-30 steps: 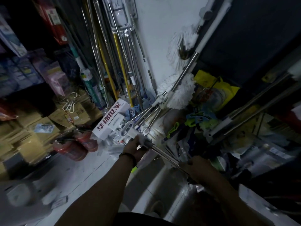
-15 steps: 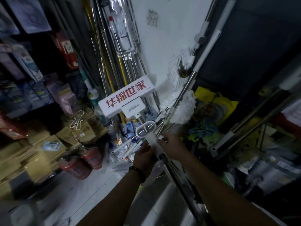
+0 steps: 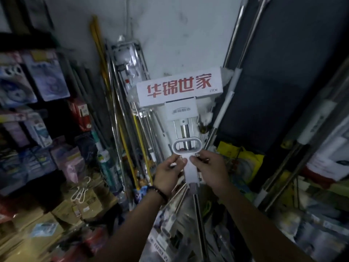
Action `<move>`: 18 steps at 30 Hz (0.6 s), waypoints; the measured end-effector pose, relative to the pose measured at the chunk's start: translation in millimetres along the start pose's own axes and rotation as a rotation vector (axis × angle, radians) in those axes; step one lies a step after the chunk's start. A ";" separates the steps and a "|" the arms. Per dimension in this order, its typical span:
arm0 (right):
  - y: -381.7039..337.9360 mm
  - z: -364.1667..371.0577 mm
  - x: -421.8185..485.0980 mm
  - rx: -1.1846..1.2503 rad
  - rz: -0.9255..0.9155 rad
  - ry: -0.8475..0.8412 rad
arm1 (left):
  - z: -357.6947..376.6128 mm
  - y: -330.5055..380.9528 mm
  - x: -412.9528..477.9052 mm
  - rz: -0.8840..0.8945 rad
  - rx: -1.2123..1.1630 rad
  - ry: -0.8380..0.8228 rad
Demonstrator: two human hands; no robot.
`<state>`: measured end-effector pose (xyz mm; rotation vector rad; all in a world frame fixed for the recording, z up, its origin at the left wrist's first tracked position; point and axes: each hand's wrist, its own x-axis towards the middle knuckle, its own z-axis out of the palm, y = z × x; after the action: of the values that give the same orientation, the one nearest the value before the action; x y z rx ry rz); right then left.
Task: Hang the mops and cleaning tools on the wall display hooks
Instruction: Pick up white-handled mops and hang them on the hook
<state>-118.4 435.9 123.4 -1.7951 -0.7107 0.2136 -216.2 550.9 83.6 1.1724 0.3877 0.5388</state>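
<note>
Mop (image 3: pixel 181 112) upright, dead centre, head at twelve o'clock, its white head box (image 3: pixel 179 87) with red lettering in front of the white wall (image 3: pixel 179 35). Left hand (image 3: pixel 168 173) sits at seven o'clock of the oval pull ring (image 3: pixel 186 147), fingers curled round the white sleeve (image 3: pixel 191 173) just below it. Right hand (image 3: pixel 209 171) at five o'clock, fingers and thumb wrapped on that same sleeve from the other side. Steel shaft (image 3: pixel 198 214) runs down to six o'clock between the forearms. Metal and yellow poles (image 3: pixel 120 110) lean at nine o'clock of the mop; yellow bag (image 3: pixel 243 163) at four.
</note>
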 end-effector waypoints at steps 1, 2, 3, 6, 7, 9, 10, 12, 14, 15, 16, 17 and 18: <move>-15.6 -3.4 4.1 0.003 -0.016 0.030 | 3.1 16.7 4.6 0.012 0.005 -0.014; -30.7 -7.1 9.4 0.005 -0.035 0.048 | 7.0 34.2 9.4 0.029 0.011 -0.033; -46.7 -10.9 15.0 0.006 -0.055 0.060 | 11.0 51.0 14.5 0.048 0.019 -0.051; -90.2 -25.3 33.2 -0.001 -0.122 0.098 | 24.8 101.2 28.0 0.095 0.036 -0.110; -105.1 -31.3 39.4 0.002 -0.152 0.122 | 29.8 117.0 33.3 0.112 0.037 -0.130; -135.9 -44.3 50.3 0.031 -0.208 0.156 | 41.4 150.6 41.9 0.160 0.047 -0.154; -152.3 -51.3 54.5 0.055 -0.223 0.166 | 48.0 168.1 45.4 0.190 0.060 -0.166; -182.6 -65.1 63.4 0.103 -0.251 0.173 | 62.4 201.6 53.4 0.249 0.080 -0.193; -209.9 -78.7 75.1 0.141 -0.304 0.190 | 76.5 233.9 64.0 0.320 0.085 -0.232; -223.0 -85.5 82.8 0.157 -0.327 0.204 | 83.5 250.4 68.5 0.358 0.094 -0.254; -235.3 -92.3 90.8 0.164 -0.343 0.216 | 90.2 266.2 72.8 0.388 0.104 -0.274; -247.4 -99.0 99.2 0.175 -0.359 0.227 | 97.2 282.4 76.6 0.412 0.116 -0.295; -259.2 -106.4 107.6 0.184 -0.380 0.235 | 104.8 297.9 81.6 0.432 0.130 -0.325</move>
<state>-74.2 457.6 419.5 -1.4491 -0.8180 -0.1791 -150.3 604.4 398.6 1.4532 -0.1166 0.6879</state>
